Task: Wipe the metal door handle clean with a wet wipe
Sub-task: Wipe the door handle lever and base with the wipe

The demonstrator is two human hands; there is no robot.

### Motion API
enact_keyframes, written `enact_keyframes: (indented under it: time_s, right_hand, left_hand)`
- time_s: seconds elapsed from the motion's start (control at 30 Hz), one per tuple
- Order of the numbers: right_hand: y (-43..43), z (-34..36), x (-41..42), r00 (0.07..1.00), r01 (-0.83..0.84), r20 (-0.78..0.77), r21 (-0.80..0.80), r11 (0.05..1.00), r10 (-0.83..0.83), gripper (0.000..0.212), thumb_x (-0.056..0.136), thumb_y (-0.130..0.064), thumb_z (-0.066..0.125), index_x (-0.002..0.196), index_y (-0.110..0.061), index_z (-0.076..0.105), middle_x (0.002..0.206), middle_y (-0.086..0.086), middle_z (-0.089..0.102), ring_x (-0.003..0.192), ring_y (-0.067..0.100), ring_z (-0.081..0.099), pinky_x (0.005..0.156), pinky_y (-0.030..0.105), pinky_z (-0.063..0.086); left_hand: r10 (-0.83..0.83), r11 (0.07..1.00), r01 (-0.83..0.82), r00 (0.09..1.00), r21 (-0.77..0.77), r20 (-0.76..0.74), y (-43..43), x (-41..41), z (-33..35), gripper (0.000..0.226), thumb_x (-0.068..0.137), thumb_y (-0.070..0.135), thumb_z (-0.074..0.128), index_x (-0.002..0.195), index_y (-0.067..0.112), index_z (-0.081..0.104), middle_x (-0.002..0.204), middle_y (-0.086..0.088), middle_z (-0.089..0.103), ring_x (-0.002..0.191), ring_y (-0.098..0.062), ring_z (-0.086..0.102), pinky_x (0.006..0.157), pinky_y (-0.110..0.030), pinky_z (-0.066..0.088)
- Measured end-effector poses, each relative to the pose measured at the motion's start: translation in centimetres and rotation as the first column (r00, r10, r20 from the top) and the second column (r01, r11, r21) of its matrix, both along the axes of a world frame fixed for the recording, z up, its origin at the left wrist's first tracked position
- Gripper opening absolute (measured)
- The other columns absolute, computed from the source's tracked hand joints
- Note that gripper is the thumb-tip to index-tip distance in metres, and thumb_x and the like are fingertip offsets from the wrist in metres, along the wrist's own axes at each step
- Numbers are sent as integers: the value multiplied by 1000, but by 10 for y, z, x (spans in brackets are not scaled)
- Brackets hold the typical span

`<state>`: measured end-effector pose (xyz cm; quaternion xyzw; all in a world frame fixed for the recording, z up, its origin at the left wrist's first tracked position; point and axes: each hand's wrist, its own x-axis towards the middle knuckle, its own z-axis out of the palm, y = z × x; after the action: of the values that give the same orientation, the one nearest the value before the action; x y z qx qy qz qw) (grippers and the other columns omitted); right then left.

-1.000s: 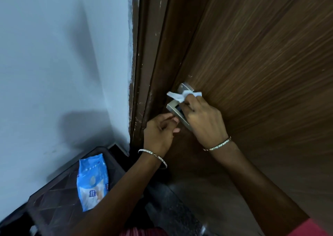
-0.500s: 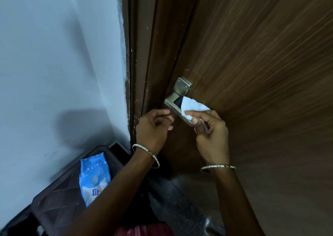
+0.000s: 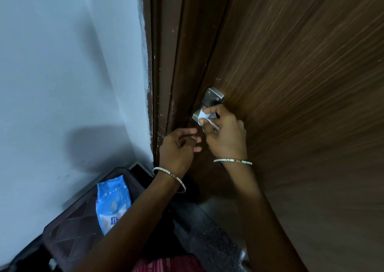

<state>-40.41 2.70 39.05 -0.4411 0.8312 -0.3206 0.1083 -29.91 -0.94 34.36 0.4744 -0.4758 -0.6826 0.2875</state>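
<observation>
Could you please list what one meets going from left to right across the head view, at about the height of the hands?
Pale wall → brown door frame → left hand → right hand holding the white wipe → wooden door.

Right hand [image 3: 225, 135] is raised, fingers pinched on a wipe [image 3: 204, 118], wrist bangled. Left hand [image 3: 177, 145] hovers just beside it, fingers loosely curled, holding nothing.

Wipe pack [image 3: 113, 204] lies on what seems a stool [image 3: 70, 234], left of door [image 3: 301, 105].
</observation>
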Motion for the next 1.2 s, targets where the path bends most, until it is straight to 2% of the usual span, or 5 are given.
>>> enact_keyframes:
  time_s: [0.23,0.73,0.83,1.03,1.2]
  right_hand:
    - [55,-11,-17,964,126,251,-135,983,-89,13,87,-20,77,100,-18,79,81,-15,76,80,-12,70,68,-1,46]
    - [57,-26,-19,914,210,379,-144,967,-143,21,80,-19,84,100,-19,79,86,-16,76,86,-8,71,80,14,54]
    - [52,-27,-16,698,321,709,-185,929,-100,20,85,-6,76,106,-5,77,102,12,79,100,23,75,91,34,59]
    - [12,-11,1,-209,505,967,-20,863,145,21,96,1,55,105,17,65,120,36,65,103,38,71,87,37,60]
    - [17,-3,-1,-238,522,967,48,851,92,16,89,10,63,103,18,66,117,33,68,108,39,70,80,36,63]
  left_hand:
    - [-9,1000,8,1000,29,8,-2,1,-1,21,99,9,55,114,12,68,93,-4,76,66,-5,71,61,-17,52]
    - [-19,996,18,1000,86,10,-1,0,2,20,99,12,54,112,13,68,91,-1,75,69,-7,71,64,-25,52]
    - [-14,995,15,1000,98,-6,-2,0,4,20,100,9,52,110,12,69,85,1,73,58,0,68,61,-23,49]
    - [35,998,-35,999,53,13,-7,6,5,15,98,14,57,101,19,71,83,4,76,64,-4,69,66,-28,53]
    - [61,997,-58,997,-49,51,-8,8,3,19,97,10,57,107,14,72,88,0,76,61,0,69,59,-18,53]
